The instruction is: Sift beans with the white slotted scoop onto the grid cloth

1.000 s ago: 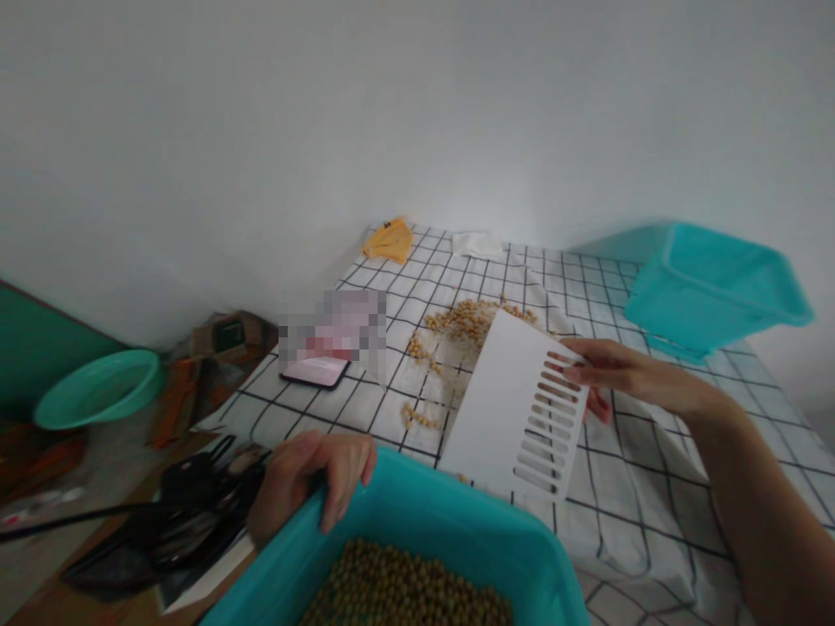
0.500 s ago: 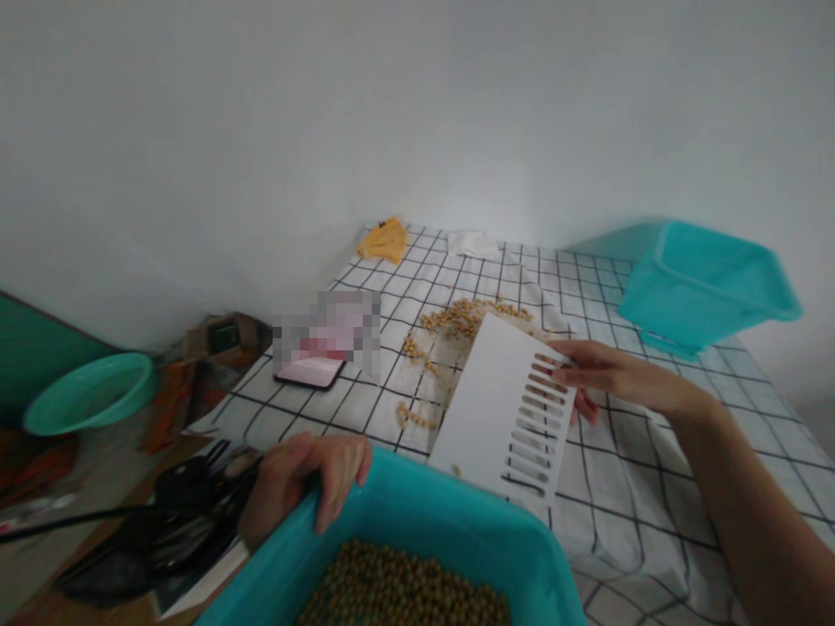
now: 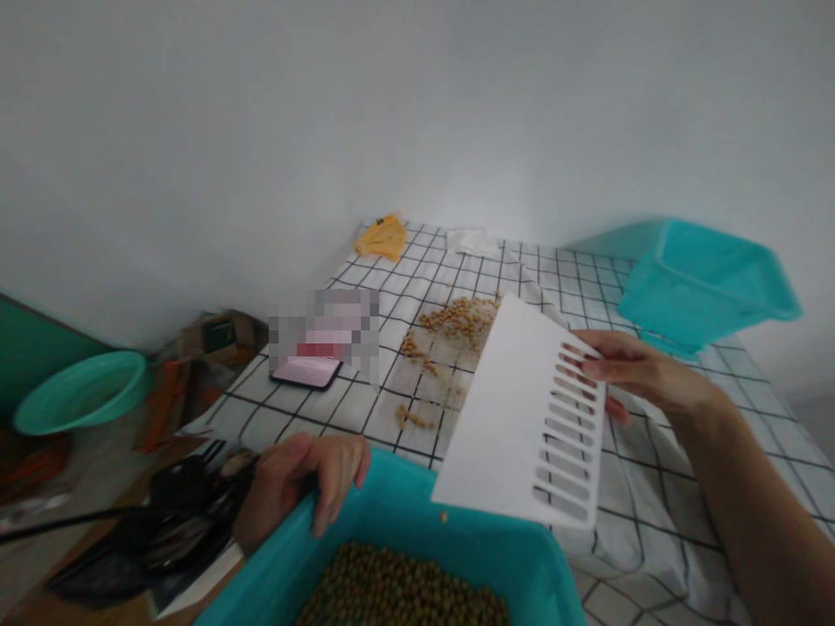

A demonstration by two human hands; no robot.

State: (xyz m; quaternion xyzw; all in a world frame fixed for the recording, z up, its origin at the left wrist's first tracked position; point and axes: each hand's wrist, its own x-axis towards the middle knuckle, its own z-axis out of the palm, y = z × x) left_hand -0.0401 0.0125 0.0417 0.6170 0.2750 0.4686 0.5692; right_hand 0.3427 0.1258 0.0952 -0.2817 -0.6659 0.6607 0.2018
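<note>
My left hand (image 3: 306, 478) is closed over the rim of a turquoise plastic bin (image 3: 391, 478) at the bottom of the view. Round yellow-brown beans (image 3: 404, 587) fill the visible bottom of this bin. My right hand (image 3: 636, 369) pinches the slotted side of a flat white plastic board (image 3: 492, 413), thumb on top. The board is tilted, its lower edge over the bin's far rim. Just below that edge a single bean (image 3: 444, 516) shows against the bin's inner wall. Loose beans (image 3: 460, 317) lie scattered on the checked cloth behind the board, which partly hides them.
Another turquoise bin (image 3: 704, 287) stands at the right on the checked cloth (image 3: 417, 278). A phone (image 3: 310, 369), partly pixelated, lies at the left. Farther back are a yellow cloth item (image 3: 383, 239) and a white tissue (image 3: 470, 242). Below left sit a green basin (image 3: 84, 396) and a black bag (image 3: 170, 522).
My right hand has lifted the white board and moved it right and nearer, tilting it more over the bin. One bean has slid off the board. My left hand stays on the rim.
</note>
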